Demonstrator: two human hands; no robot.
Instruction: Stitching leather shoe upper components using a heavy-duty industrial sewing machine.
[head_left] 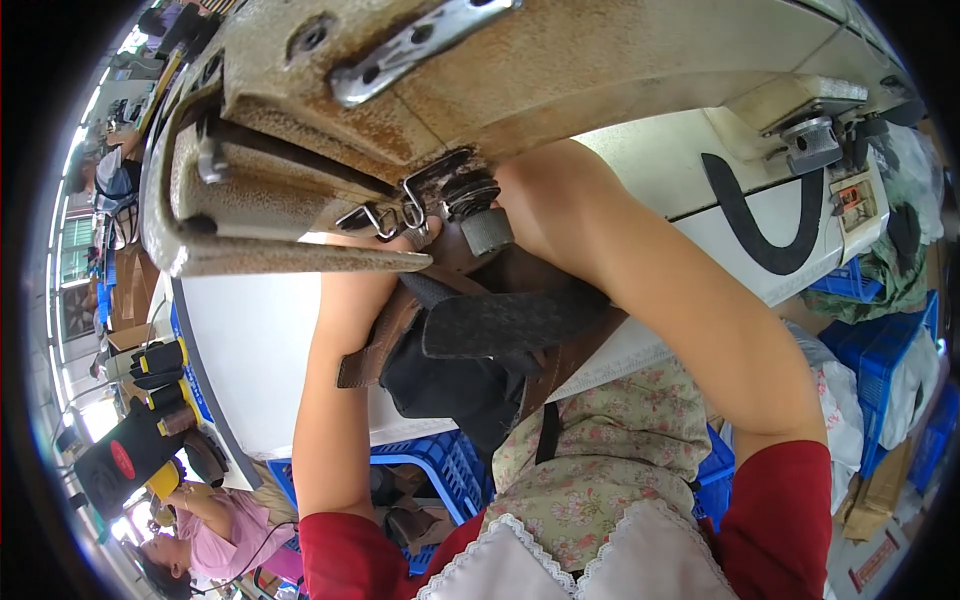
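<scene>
Brown-and-black piece point(485, 335) sits below sewing machine point(560, 95), overhanging bench point(250, 340) edge. Left hand point(420, 238) at it, right hand point(522, 182) mostly hidden; can't tell grips. Likely light, floppy cloth point(440, 375); hold stiffer brown edging point(365, 358).

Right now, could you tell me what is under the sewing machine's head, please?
A brown-and-black workpiece and part of the left hand show; the machine head covers the right hand's fingers.

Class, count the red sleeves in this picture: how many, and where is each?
2. The left red sleeve is at the lower edge, left of the white lace-edged collar; the right red sleeve is right of it. Others may be hidden in the background.
</scene>
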